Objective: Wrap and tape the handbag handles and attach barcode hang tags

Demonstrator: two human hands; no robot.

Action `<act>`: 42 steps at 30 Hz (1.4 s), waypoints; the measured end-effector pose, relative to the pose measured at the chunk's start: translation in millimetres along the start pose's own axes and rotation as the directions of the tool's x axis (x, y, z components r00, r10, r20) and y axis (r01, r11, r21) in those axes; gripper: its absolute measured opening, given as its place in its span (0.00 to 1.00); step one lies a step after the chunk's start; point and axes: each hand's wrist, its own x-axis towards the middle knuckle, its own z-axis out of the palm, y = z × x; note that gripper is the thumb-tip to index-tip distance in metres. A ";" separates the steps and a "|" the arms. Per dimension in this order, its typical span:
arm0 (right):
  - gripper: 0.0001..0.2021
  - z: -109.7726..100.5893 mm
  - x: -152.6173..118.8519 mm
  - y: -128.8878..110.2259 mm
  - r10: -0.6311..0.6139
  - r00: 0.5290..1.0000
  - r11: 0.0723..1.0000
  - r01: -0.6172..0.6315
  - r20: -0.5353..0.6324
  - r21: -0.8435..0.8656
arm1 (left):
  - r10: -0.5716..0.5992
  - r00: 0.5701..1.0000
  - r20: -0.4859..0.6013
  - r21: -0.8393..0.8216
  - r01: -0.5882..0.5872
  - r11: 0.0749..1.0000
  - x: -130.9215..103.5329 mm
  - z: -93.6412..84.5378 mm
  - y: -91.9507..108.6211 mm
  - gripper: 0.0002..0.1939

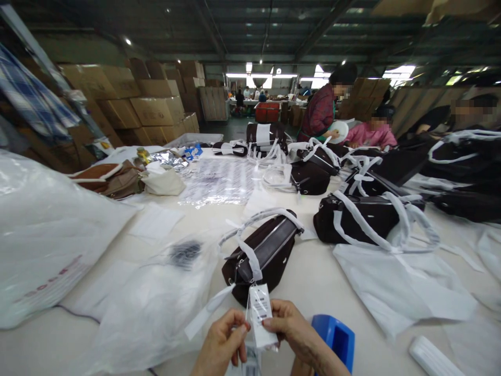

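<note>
A dark brown handbag (pixel 270 250) with white-wrapped handles lies on the pale table, right in front of me. From its near end hangs a white printed tag (pixel 259 313) in a clear sleeve. My right hand (pixel 287 326) grips the tag's right edge between thumb and fingers. Just left of the tag, my left hand (pixel 230 337) is closed in a pinch at a thin white string (pixel 247 303) beside the tag. Below the tag, another label with a barcode (pixel 250 365) shows in part between the hands.
A blue plastic holder (pixel 334 339) stands right of my right hand. Clear plastic bags (pixel 156 308) cover the left side. More wrapped dark bags (pixel 364 216) fill the right and back. Two people (pixel 321 109) (pixel 371 133) work across the table, with another at the far right.
</note>
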 end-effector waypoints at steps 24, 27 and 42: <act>0.07 29.7 3.3 1.7 -0.130 0.964 0.988 0.146 -0.232 0.056 | -0.055 0.979 0.194 0.031 0.050 0.998 -11.6 -2.6 -9.7 0.26; 0.09 35.5 5.3 -4.5 -0.210 0.951 0.974 0.223 -0.226 0.031 | -0.064 0.972 0.226 -0.012 0.069 0.998 -15.0 4.4 -7.0 0.28; 0.23 31.1 -13.1 16.5 -0.306 0.952 0.866 0.285 0.015 -0.412 | 0.008 0.983 -0.183 -0.163 -0.038 0.986 -16.3 7.4 -6.0 0.27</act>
